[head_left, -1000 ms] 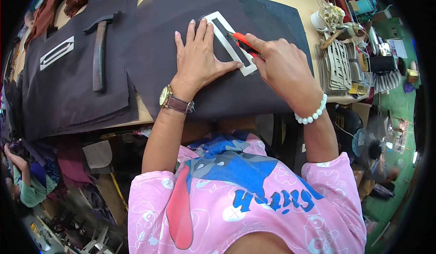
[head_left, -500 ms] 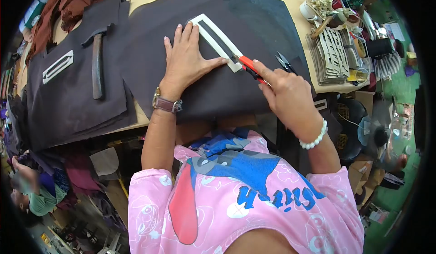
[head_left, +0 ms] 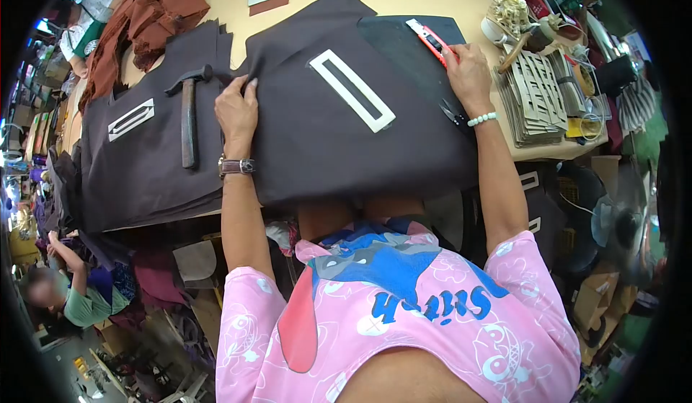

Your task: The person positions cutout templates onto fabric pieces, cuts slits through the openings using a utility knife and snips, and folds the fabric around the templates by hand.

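Observation:
My left hand (head_left: 238,113) pinches the left edge of a large dark brown leather-like sheet (head_left: 303,151), which is bunched up at the fingertips. In my right hand (head_left: 470,75) is a red utility knife (head_left: 432,43), its front end pointing away to the upper left above a dark green mat (head_left: 393,32). A white rectangular frame template (head_left: 328,78) with a long slot lies on the sheet between my hands, touched by neither. Small black thread snips (head_left: 453,113) rest near my right wrist.
Left of my left hand, a hammer (head_left: 189,118) and a smaller white slotted piece (head_left: 131,120) lie on more dark sheets (head_left: 151,179). Stacked slotted cards (head_left: 531,96) stand at the right. Rust-brown scraps (head_left: 162,14) lie at the back left. Other people (head_left: 90,298) are at the left.
My left hand has left the template and moved left to the sheet's edge. My right hand has carried the knife up and away from the template's lower end. The view has shifted slightly.

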{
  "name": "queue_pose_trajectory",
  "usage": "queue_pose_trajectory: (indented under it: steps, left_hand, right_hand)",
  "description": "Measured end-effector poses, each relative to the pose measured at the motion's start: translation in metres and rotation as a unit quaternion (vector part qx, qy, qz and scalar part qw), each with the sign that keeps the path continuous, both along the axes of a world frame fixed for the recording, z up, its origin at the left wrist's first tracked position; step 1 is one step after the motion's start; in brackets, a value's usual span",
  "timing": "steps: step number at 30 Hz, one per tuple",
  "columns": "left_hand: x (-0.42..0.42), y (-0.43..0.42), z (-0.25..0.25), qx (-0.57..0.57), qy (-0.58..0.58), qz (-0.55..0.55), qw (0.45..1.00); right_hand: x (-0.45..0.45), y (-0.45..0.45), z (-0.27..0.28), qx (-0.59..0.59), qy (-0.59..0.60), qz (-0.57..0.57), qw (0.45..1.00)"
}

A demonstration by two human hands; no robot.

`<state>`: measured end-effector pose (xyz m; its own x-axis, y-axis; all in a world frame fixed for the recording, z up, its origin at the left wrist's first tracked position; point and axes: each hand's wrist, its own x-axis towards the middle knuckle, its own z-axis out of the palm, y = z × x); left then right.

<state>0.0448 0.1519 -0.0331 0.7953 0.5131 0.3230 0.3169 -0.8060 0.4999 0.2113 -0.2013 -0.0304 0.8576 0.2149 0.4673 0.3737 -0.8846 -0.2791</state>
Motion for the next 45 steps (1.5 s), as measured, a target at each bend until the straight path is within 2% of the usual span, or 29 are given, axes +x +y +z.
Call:
queue_pose_trajectory:
  steps: [2,4,6,7,9,12,13,16,17,19,21,22,25,29,33,37,45]
  left_hand:
    - [0.005,0.005,0.004,0.010,-0.032,0.002,0.999]
    - [0.012,0.006,0.019,-0.058,-0.075,0.000,0.995]
    - [0.024,0.024,0.008,-0.140,-0.103,-0.037,0.984]
    - [0.023,0.019,0.014,-0.261,-0.083,-0.045,0.961]
    - [0.027,0.003,0.030,-0.490,-0.040,-0.057,0.869]
    - [0.020,-0.014,0.046,-0.430,0.149,-0.075,0.887]
    - [0.013,-0.018,0.049,-0.417,0.185,-0.140,0.879]
    - [0.000,-0.027,0.056,-0.428,0.241,-0.166,0.855]
    - [-0.007,-0.029,0.051,-0.481,0.205,-0.156,0.838]
    - [-0.015,-0.042,0.048,-0.560,0.111,-0.068,0.818]
    - [-0.014,-0.045,0.037,-0.659,0.066,-0.041,0.748]
    - [-0.012,-0.047,0.033,-0.705,0.042,-0.029,0.707]
    - [-0.008,-0.059,0.030,-0.769,0.023,-0.017,0.638]
    - [-0.007,-0.079,0.035,-0.804,0.023,-0.070,0.591]
    - [-0.004,-0.089,0.026,-0.808,-0.009,-0.041,0.588]
    - [-0.008,-0.105,0.032,-0.741,-0.071,0.045,0.666]
    - [-0.020,-0.115,0.041,-0.731,-0.119,-0.073,0.669]
  right_hand:
    - [-0.017,-0.008,0.011,0.003,-0.060,0.005,0.998]
    - [-0.046,-0.019,0.028,0.069,-0.030,0.027,0.997]
    - [-0.081,-0.029,0.048,0.057,0.130,0.018,0.990]
    - [-0.093,-0.032,0.046,0.075,0.177,0.036,0.981]
    - [-0.110,-0.040,0.041,0.112,0.270,0.069,0.954]
    - [-0.110,-0.036,0.040,0.149,0.322,0.093,0.930]
    - [-0.109,-0.032,0.042,0.161,0.337,0.105,0.922]
    - [-0.103,0.007,0.053,0.242,0.277,0.180,0.912]
    - [-0.102,0.024,0.055,0.292,0.294,0.215,0.885]
    - [-0.096,0.054,0.044,0.402,0.385,0.262,0.789]
    - [-0.098,0.079,0.029,0.536,0.489,0.266,0.635]
    - [-0.103,0.088,0.024,0.557,0.498,0.236,0.621]
    - [-0.122,0.091,0.014,0.556,0.475,0.178,0.658]
    - [-0.139,0.080,0.022,0.542,0.469,0.194,0.670]
    - [-0.147,0.078,0.018,0.542,0.452,0.185,0.684]
    - [-0.146,0.077,0.023,0.537,0.477,0.186,0.670]
    - [-0.138,0.079,0.039,0.546,0.512,0.198,0.633]
